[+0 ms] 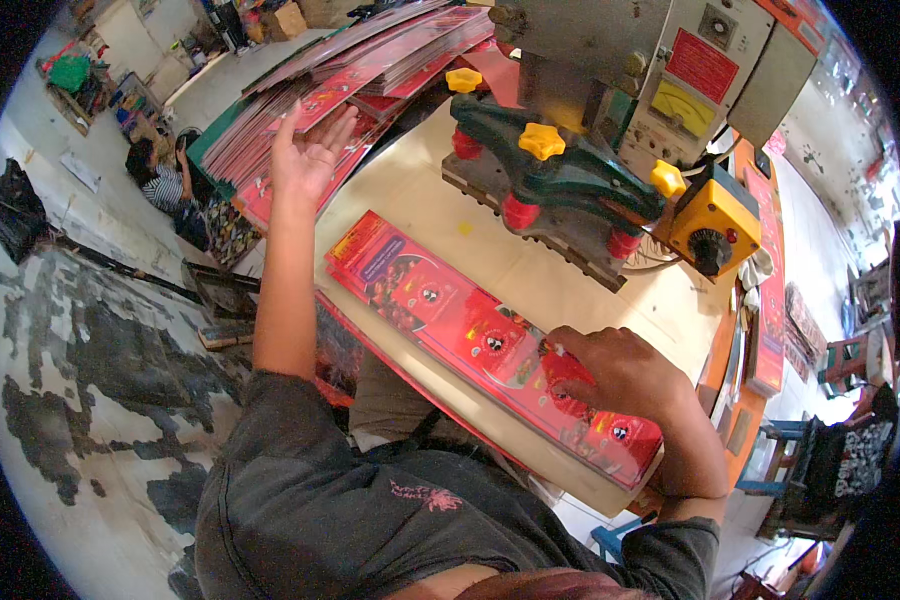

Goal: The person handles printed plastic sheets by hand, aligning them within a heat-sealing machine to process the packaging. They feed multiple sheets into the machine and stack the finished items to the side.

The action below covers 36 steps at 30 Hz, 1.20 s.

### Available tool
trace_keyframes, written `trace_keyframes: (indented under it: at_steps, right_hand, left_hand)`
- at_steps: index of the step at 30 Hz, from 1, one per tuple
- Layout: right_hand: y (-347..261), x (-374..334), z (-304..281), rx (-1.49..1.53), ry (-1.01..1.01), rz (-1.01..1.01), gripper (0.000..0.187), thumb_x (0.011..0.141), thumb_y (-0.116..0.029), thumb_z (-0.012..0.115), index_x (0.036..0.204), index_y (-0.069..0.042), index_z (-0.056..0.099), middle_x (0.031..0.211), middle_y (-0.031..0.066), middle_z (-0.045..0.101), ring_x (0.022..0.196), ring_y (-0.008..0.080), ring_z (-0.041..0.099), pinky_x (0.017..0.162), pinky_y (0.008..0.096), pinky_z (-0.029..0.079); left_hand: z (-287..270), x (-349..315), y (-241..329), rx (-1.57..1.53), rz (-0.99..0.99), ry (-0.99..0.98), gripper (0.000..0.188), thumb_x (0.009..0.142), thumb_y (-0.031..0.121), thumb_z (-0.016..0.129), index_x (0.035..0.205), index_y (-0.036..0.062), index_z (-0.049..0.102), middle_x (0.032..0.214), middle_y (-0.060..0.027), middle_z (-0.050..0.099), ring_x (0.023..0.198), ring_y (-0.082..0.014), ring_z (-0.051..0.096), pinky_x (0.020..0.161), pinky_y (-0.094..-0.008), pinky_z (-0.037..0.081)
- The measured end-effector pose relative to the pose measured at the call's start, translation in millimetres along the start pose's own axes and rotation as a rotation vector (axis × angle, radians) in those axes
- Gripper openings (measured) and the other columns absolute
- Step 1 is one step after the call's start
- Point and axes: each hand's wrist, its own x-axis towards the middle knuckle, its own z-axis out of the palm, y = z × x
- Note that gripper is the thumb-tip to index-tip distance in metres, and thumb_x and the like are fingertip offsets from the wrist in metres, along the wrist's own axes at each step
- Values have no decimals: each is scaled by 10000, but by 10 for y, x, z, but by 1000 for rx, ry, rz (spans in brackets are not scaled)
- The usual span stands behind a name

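Raised at the left, my left hand [310, 158] is open and holds nothing, its fingers spread in front of a fanned pile of red printed sheets [250, 150]. A long strip of red printed packaging [425, 290] lies aslant on the cream work surface [410, 195] before me. Over its right half is my right hand [620, 372], its fingers closed on a piece of red printed packaging [562, 372]. The fingers partly cover that piece, so I cannot tell whether it is separate from the strip below.
Behind the strip stands a press with a dark green clamp arm [570, 185], yellow star knobs [542, 141] and a metal plate. A yellow control box [715, 222] with a black dial is at its right. Another person [165, 185] sits at the far left.
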Motion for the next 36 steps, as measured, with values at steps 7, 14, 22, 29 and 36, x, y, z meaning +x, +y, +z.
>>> trace_keyframes:
  at_steps: [7,14,22,29,36]
  right_hand:
    - [-44,19,-54,43,-55,60,515,898,-254,772,1335,-86,555,959,219,735,947,437,714,839,529,557]
    - [-43,26,-70,15,-57,32,501,903,-256,767,1328,-89,561,949,226,733,938,438,715,834,531,559]
    - [-17,45,-98,23,-87,52,476,913,-275,754,1308,-83,573,937,240,726,913,453,710,819,541,557]
    - [42,44,-59,9,-61,63,458,925,-300,751,1289,-85,575,952,220,732,921,448,708,821,544,551]
    - [24,87,-84,18,-85,70,440,942,-316,732,1289,-94,579,998,210,736,936,448,702,831,546,545]
  left_hand:
    - [-79,-295,36,34,109,-44,483,945,20,608,1398,-96,485,1453,-355,527,1354,-552,524,1111,-602,531]
    - [-685,-975,428,113,371,145,451,1015,174,638,1406,-32,554,1403,-222,620,1273,-414,620,990,-515,611]
    - [-1487,-1608,1066,152,418,140,435,1020,245,660,1392,24,609,1306,-138,712,1081,-349,723,822,-401,637]
    - [-2736,-1916,1263,225,408,225,326,1063,264,605,1315,67,664,1214,-87,759,862,-205,756,571,-297,591]
    - [-3860,-2376,1343,188,494,294,367,1084,310,554,1358,72,606,1227,-102,746,809,-199,731,510,-297,552]
